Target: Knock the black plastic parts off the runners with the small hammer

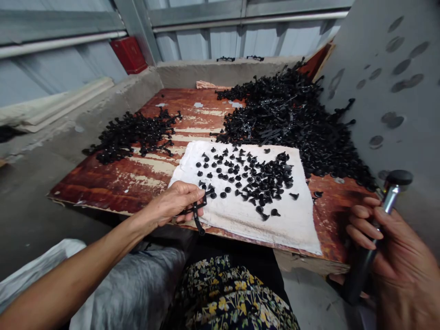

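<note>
My left hand [173,204] is closed on a black plastic sprue frame [196,215] at the near left corner of a white cloth [295,220]. Several small black plastic caps [254,176] lie scattered on that cloth. My right hand [392,256] grips a metal tool [390,199] with a black round top and a dark handle, held upright at the lower right, beside the board's near right corner.
A worn red wooden board [144,172] carries a large heap of black sprue frames [292,119] at the back right and a smaller pile [132,133] at the left. A grey wall rises at the right. A grey sack [137,288] lies below.
</note>
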`<action>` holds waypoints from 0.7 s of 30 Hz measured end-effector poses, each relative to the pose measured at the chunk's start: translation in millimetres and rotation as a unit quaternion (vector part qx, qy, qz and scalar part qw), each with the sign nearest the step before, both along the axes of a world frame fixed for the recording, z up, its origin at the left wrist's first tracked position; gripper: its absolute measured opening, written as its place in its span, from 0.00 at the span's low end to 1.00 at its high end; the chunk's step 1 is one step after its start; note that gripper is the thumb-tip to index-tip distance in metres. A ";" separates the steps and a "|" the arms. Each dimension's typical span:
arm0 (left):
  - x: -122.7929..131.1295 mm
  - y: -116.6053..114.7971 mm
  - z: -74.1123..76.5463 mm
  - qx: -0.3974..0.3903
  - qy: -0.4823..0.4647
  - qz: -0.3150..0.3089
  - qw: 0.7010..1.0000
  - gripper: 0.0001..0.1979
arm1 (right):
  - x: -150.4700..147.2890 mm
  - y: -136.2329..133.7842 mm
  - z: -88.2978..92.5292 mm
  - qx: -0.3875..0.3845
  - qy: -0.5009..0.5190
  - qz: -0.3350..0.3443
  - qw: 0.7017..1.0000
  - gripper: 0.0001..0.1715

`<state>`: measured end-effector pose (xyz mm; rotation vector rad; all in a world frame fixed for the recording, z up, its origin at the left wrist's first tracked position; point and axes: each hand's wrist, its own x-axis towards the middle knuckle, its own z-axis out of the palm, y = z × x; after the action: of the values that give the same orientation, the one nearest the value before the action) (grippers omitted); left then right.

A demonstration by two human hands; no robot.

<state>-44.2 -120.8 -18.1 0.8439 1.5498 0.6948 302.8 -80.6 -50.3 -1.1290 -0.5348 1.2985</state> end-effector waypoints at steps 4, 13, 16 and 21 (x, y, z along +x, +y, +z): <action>0.8 -0.6 -0.7 -0.004 0.005 0.002 1.000 0.21 | -1.1 0.2 1.1 0.008 0.003 0.001 1.000 0.22; 3.3 0.2 1.0 -0.021 0.023 0.014 0.999 0.22 | 1.4 1.4 -0.9 -0.003 0.006 -0.001 1.000 0.21; 3.5 0.3 1.3 -0.025 0.031 0.012 0.999 0.23 | 1.8 2.1 -1.7 -0.009 0.015 -0.005 1.000 0.25; 3.6 -0.3 -0.1 -0.029 0.036 0.011 0.999 0.22 | 1.5 3.3 -1.9 -0.015 0.023 -0.015 1.000 0.30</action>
<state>-40.6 -121.1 -18.2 0.8169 1.6375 0.6387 304.3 -77.3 -52.3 -1.1250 -0.4639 1.3082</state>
